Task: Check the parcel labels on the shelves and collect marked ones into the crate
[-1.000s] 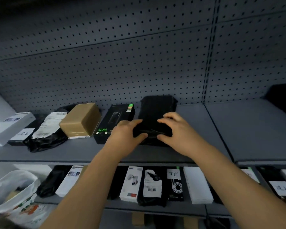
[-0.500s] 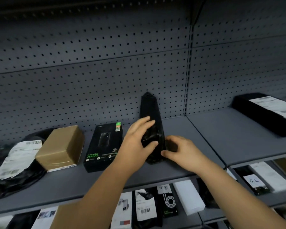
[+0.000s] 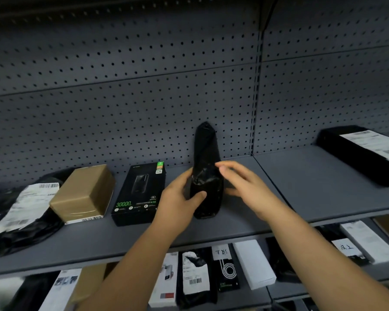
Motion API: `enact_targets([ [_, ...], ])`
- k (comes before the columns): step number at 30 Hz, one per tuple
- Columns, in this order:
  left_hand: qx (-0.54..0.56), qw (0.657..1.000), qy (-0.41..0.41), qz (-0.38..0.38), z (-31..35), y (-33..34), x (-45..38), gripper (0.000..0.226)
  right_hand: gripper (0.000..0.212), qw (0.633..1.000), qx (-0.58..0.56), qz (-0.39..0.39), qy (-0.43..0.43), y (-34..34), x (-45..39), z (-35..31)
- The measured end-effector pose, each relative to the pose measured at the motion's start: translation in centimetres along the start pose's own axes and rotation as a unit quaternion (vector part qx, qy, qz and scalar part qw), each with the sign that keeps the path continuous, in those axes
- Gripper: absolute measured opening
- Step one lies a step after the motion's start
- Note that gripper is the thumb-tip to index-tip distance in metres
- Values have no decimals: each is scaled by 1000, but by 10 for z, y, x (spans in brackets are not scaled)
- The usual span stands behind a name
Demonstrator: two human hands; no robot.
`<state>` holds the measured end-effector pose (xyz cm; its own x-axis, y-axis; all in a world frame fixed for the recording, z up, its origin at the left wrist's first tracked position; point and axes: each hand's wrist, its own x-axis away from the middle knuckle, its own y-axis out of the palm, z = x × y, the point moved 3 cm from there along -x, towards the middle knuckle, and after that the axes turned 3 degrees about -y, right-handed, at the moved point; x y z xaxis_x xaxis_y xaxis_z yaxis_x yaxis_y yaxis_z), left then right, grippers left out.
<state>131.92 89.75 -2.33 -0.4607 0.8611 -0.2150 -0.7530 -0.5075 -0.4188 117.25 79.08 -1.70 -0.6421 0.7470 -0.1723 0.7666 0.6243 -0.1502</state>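
Note:
A black plastic-wrapped parcel (image 3: pixel 206 153) stands on its edge on the grey shelf (image 3: pixel 234 223), leaning toward the pegboard. My left hand (image 3: pixel 177 203) grips its lower left side, thumb across the front. My right hand (image 3: pixel 243 187) hovers at its right side with fingers spread and relaxed, slightly blurred; whether it touches the parcel is unclear. No label shows on the parcel's visible side. No crate is in view.
Left of it lie a black power-bank box (image 3: pixel 139 194), a brown cardboard box (image 3: pixel 83 194) and a black bag with a white label (image 3: pixel 25 212). A labelled black parcel (image 3: pixel 364 151) lies at the right. The lower shelf holds several labelled boxes (image 3: pixel 195 274).
The parcel was tipped from lying flat up onto its edge. My right hand has risen from the parcel's base to its right side, and the view has shifted left and closer.

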Motion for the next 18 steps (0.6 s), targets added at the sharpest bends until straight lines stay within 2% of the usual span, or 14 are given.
enact_targets([
  [3, -46, 999, 24, -7, 11, 20, -2, 54, 26, 997, -38, 59, 23, -24, 12, 6],
  [8, -125, 992, -3, -24, 15, 58, -3, 45, 41, 993, 47, 81, 67, -64, 25, 24],
  [11, -98, 995, -24, -13, 10, 69, 2, 43, 29, 989, 111, 53, 86, -69, 26, 33],
  [13, -80, 996, -29, 2, 8, 67, 5, 44, 27, 990, 104, 34, 86, -69, 24, 36],
  [18, -9, 990, -140, 26, 7, 49, 5, 56, 33, 992, 80, -16, 95, -63, 15, 41],
])
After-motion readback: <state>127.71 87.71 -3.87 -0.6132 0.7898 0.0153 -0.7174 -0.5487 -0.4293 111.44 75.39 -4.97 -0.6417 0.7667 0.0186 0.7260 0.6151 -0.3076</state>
